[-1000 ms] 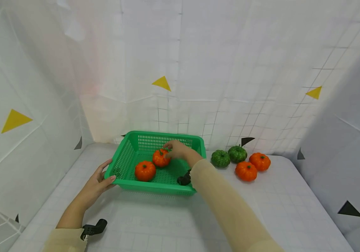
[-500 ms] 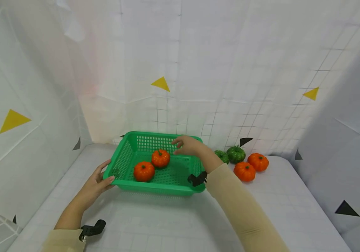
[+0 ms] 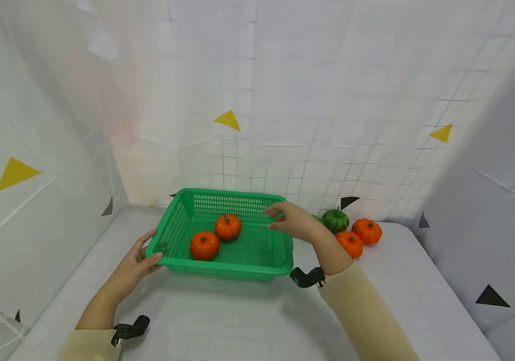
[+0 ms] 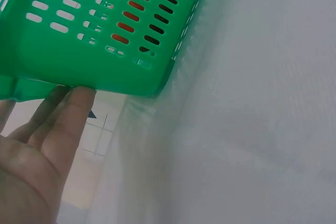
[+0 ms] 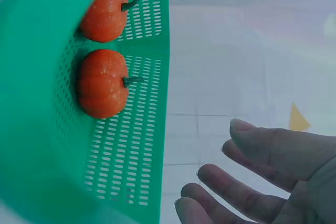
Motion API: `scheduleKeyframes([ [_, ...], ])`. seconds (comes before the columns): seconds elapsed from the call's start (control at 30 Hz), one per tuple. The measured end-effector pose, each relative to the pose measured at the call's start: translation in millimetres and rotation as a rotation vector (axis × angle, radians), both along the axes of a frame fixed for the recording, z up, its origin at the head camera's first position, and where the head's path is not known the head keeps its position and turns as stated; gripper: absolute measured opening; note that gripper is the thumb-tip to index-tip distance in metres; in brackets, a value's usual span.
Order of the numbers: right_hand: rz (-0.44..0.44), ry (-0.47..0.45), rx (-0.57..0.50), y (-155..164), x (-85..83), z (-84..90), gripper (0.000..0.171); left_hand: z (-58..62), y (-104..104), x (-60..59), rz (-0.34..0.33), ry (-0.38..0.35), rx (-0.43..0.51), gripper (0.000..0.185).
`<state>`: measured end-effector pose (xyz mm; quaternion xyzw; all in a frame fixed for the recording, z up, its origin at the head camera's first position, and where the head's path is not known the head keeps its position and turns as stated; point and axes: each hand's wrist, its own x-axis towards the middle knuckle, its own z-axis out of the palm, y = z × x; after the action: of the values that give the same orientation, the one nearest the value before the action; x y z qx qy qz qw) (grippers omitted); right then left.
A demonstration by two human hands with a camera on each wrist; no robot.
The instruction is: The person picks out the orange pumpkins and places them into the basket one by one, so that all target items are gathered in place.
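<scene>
A green plastic basket sits on the table, with two small orange pumpkins inside it. My left hand grips the basket's left rim, thumb on top at the near corner. In the left wrist view, the fingers of that hand touch the rim from below. Over the basket's right end hovers my right hand, its fingers spread and loosely bent with nothing between them. The right wrist view shows both pumpkins against the basket's perforated wall, apart from the right hand.
Right of the basket stand a green pumpkin and two orange pumpkins. Another green pumpkin is mostly hidden behind my right hand. White sheets with yellow and black triangles surround the table.
My right hand has let go of the back orange pumpkin and moved right, away from it, to the basket's right end. The left hand stays on the rim.
</scene>
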<state>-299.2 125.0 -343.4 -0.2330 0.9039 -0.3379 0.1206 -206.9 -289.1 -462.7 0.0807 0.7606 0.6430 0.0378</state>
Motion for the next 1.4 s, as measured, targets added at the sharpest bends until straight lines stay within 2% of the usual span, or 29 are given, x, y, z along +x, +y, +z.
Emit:
scheduleKeyframes([
  [0.23,0.001,0.086,-0.046,27,19.7,-5.0,0.033,-3.2,0,1.7,0.001,-0.011,0.016,0.071],
  [0.43,-0.076,0.146,-0.021,50,30.9,-12.9,0.029,-2.1,-1,2.5,0.0,-0.006,0.008,0.071],
  [0.7,-0.127,0.127,-0.08,67,37.6,-28.0,0.03,-0.5,-2,3.0,0.013,-0.012,0.009,0.071],
  [0.97,-0.205,0.139,-0.098,83,42.2,-40.9,0.028,-1.5,-1,1.5,-0.007,0.001,0.009,0.071],
  [1.4,-0.336,0.227,-0.067,125,46.6,-74.4,0.031,0.7,0,0.7,-0.007,0.002,0.012,0.07],
])
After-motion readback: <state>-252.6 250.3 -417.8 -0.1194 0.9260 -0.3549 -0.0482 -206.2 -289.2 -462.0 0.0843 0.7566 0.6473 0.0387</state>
